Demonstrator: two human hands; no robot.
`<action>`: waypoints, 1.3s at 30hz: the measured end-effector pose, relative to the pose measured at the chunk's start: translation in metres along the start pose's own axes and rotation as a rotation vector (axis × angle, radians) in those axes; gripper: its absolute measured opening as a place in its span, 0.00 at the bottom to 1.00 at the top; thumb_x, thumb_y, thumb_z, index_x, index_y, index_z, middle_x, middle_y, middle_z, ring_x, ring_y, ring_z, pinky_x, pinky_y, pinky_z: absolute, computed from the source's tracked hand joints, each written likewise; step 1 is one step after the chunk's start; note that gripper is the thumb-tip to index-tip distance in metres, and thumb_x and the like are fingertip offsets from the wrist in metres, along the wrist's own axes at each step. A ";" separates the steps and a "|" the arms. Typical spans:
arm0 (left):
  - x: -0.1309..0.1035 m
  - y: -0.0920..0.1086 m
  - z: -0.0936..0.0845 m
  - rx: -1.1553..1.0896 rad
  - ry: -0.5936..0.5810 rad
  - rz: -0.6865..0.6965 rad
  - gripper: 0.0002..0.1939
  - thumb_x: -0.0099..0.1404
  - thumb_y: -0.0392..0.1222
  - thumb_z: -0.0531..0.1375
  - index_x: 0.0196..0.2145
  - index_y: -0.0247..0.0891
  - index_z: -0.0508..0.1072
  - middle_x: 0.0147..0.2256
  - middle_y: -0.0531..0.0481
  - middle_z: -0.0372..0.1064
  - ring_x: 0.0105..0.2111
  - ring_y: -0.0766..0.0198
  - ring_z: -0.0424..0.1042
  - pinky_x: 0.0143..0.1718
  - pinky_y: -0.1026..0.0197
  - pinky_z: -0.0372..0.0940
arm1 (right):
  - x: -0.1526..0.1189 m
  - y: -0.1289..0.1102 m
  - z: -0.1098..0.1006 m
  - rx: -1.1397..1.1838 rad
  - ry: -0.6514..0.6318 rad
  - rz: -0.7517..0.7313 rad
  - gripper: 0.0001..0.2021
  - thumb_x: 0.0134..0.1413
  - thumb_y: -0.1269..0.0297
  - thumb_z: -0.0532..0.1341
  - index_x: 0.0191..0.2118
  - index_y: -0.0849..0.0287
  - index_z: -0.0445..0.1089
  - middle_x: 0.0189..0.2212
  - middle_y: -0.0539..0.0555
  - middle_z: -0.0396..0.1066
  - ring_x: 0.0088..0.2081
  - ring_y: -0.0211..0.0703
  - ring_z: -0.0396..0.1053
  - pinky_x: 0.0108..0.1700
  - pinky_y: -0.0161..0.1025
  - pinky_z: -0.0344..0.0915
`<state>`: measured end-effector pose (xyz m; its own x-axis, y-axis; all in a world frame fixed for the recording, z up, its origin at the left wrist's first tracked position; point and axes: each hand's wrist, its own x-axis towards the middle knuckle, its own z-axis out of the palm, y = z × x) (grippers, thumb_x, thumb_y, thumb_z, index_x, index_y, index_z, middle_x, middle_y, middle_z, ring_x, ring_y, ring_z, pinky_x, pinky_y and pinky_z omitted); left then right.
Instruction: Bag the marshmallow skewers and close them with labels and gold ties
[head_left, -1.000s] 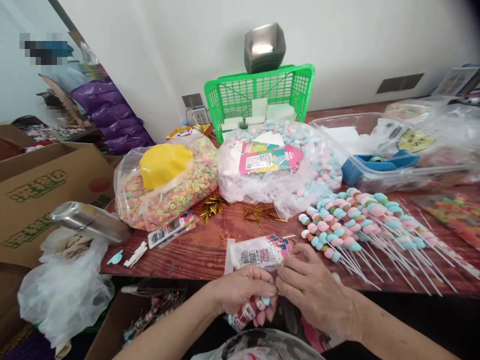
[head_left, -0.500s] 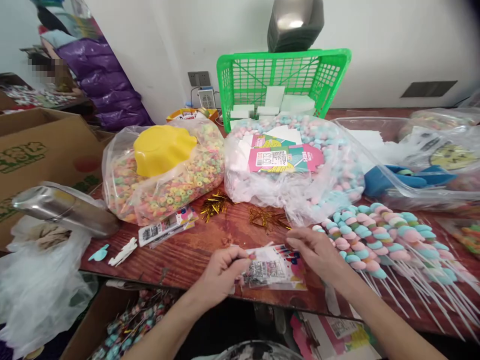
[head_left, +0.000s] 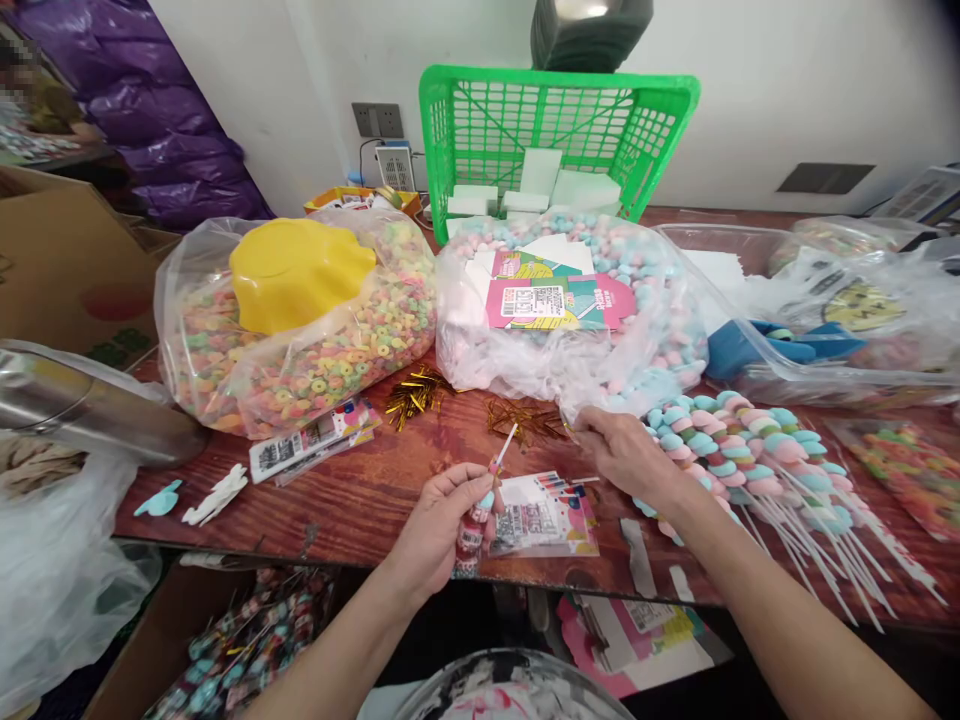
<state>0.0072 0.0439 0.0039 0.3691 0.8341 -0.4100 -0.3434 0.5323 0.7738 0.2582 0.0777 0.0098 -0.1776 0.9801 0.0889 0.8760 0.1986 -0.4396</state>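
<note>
Near the front edge of the table, my left hand (head_left: pixel 442 520) is closed around a wrapped candy stick (head_left: pixel 471 530), its white stick end pointing up. Printed plastic sleeves (head_left: pixel 540 520) lie flat just right of it. My right hand (head_left: pixel 619 450) has its fingers bent together at the right end of the gold twist ties (head_left: pixel 525 420); whatever the fingertips pinch is too small to make out. A second bunch of gold ties (head_left: pixel 416 395) lies to the left. Beside my right forearm is a pile of pink and blue marshmallow skewers (head_left: pixel 750 455).
Bags of ring candy (head_left: pixel 330 370) and marshmallows (head_left: pixel 675 320) stand behind, before a green basket (head_left: pixel 559 80). A steel flask (head_left: pixel 97 410) lies left, near white and blue scraps (head_left: pixel 217 495). Below the table edge is a box of wrapped sticks (head_left: pixel 247 630).
The camera view has shifted. My left hand has raised the wrapped candy stick upright beside the sleeves. My right hand has moved to the gold ties, its fingers closer together.
</note>
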 end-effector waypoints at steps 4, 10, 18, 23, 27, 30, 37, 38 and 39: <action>0.006 -0.004 0.006 0.060 0.029 -0.014 0.16 0.51 0.48 0.68 0.26 0.33 0.70 0.21 0.53 0.69 0.13 0.75 0.61 0.13 0.72 0.51 | -0.012 -0.021 -0.007 0.176 0.105 -0.055 0.11 0.56 0.69 0.50 0.34 0.59 0.70 0.27 0.51 0.70 0.30 0.41 0.67 0.33 0.36 0.62; 0.006 -0.008 0.026 0.113 0.025 0.026 0.16 0.50 0.49 0.68 0.26 0.32 0.74 0.19 0.55 0.67 0.15 0.75 0.60 0.17 0.70 0.56 | -0.044 -0.070 0.018 0.346 0.273 -0.401 0.18 0.54 0.77 0.52 0.47 0.58 0.72 0.34 0.56 0.72 0.34 0.42 0.70 0.35 0.37 0.66; 0.001 -0.013 0.032 0.278 -0.032 0.074 0.16 0.52 0.51 0.66 0.26 0.32 0.74 0.18 0.55 0.65 0.16 0.72 0.62 0.18 0.69 0.56 | -0.059 -0.059 0.033 0.254 0.206 -0.326 0.23 0.55 0.80 0.50 0.53 0.57 0.68 0.34 0.55 0.74 0.34 0.41 0.71 0.36 0.37 0.67; 0.001 -0.011 0.033 0.333 -0.017 0.168 0.15 0.54 0.50 0.66 0.24 0.33 0.74 0.19 0.55 0.65 0.18 0.72 0.60 0.21 0.68 0.55 | -0.074 -0.062 0.026 0.421 0.385 -0.157 0.21 0.59 0.71 0.55 0.58 0.57 0.62 0.35 0.55 0.72 0.34 0.42 0.70 0.36 0.38 0.67; -0.002 -0.008 0.041 0.346 -0.088 0.242 0.11 0.57 0.45 0.64 0.24 0.33 0.76 0.21 0.54 0.66 0.21 0.71 0.61 0.23 0.68 0.57 | -0.084 -0.068 0.029 0.733 0.406 0.069 0.08 0.57 0.63 0.60 0.41 0.57 0.71 0.32 0.53 0.72 0.32 0.40 0.68 0.33 0.36 0.66; -0.006 -0.005 0.051 0.444 -0.161 0.371 0.11 0.60 0.43 0.63 0.23 0.34 0.76 0.24 0.52 0.68 0.24 0.69 0.64 0.27 0.67 0.60 | -0.083 -0.067 0.030 0.951 0.217 0.142 0.09 0.57 0.59 0.60 0.29 0.58 0.71 0.27 0.52 0.72 0.31 0.41 0.67 0.35 0.38 0.66; -0.014 0.001 0.053 0.501 -0.330 -0.036 0.13 0.52 0.47 0.66 0.21 0.32 0.74 0.17 0.54 0.65 0.15 0.73 0.61 0.17 0.70 0.56 | -0.086 -0.043 0.006 1.052 -0.212 0.027 0.12 0.52 0.57 0.62 0.25 0.60 0.68 0.19 0.47 0.62 0.22 0.34 0.57 0.24 0.33 0.55; -0.013 0.001 0.050 0.471 -0.379 -0.163 0.13 0.50 0.47 0.67 0.22 0.32 0.74 0.16 0.55 0.65 0.13 0.73 0.61 0.15 0.70 0.55 | -0.089 -0.044 0.001 0.958 -0.202 -0.057 0.10 0.54 0.60 0.61 0.25 0.60 0.68 0.19 0.47 0.62 0.22 0.34 0.57 0.24 0.33 0.55; -0.012 0.000 0.047 0.440 -0.434 -0.278 0.13 0.48 0.46 0.68 0.22 0.32 0.74 0.16 0.54 0.66 0.12 0.72 0.62 0.13 0.71 0.56 | -0.093 -0.046 -0.005 0.827 -0.164 -0.182 0.09 0.56 0.64 0.58 0.27 0.60 0.68 0.20 0.48 0.62 0.23 0.35 0.57 0.26 0.34 0.55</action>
<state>0.0433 0.0269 0.0319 0.7376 0.4925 -0.4620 0.1636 0.5335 0.8298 0.2364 -0.0230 0.0264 -0.4018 0.9079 0.1192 0.2308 0.2264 -0.9463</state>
